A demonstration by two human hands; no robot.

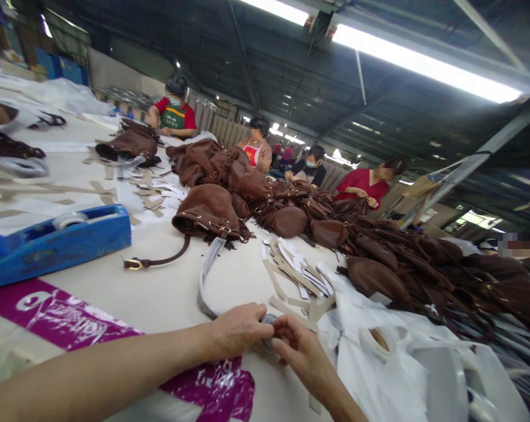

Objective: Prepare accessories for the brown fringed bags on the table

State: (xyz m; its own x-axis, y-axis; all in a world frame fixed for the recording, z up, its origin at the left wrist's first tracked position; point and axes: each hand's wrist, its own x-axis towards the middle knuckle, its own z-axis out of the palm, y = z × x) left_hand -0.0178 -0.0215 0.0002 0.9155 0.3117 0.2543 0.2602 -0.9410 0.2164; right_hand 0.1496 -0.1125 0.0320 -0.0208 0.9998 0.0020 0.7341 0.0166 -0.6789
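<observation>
The pale desk [159, 290] carries a blue tape dispenser [93, 237], a purple printed sheet [78, 319] beside it, a brown bag [207, 208] with its buckled strap [147, 263] lying out, loose pale strips [291, 269], a heap of brown bags [247, 176] and what looks like crumpled white plastic [362, 357].

Tube lights [423, 62] glare white beneath a dim roof [282, 76]; the pale counter [159, 287] is softly lit, wide-angle distortion stretches the edges, and distant details look soft
</observation>
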